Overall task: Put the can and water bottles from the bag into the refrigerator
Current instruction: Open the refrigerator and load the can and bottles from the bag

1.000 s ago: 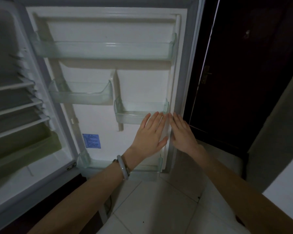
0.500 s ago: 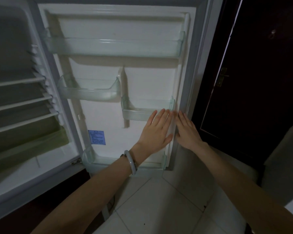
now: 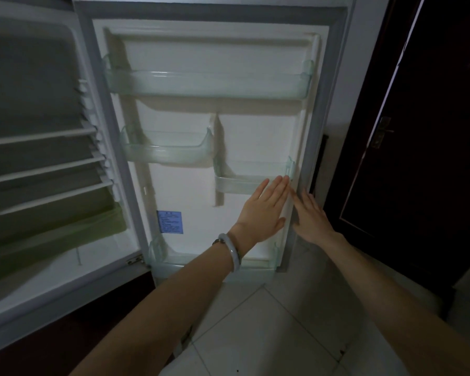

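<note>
The white refrigerator stands with its door [image 3: 190,194] swung wide open, its inner side facing me. My left hand [image 3: 263,210], a pale bangle on its wrist, lies flat with fingers apart on the door's inner panel, just below the small right door bin [image 3: 253,183]. My right hand [image 3: 311,217] rests flat and open on the door's right edge beside it. Neither hand holds anything. The refrigerator's interior [image 3: 38,164] at left shows bare white shelves. No can, water bottle or bag is in view.
The door carries a wide top bin [image 3: 206,84], a middle left bin [image 3: 168,150] and a bottom bin [image 3: 163,260], all transparent with nothing in them. A dark wooden door [image 3: 418,158] with a metal handle stands to the right. Pale tiled floor [image 3: 269,335] lies below.
The view has shifted so the refrigerator door and both hands sit further right in the frame. Both hands keep their flat pose near the door's right edge.
</note>
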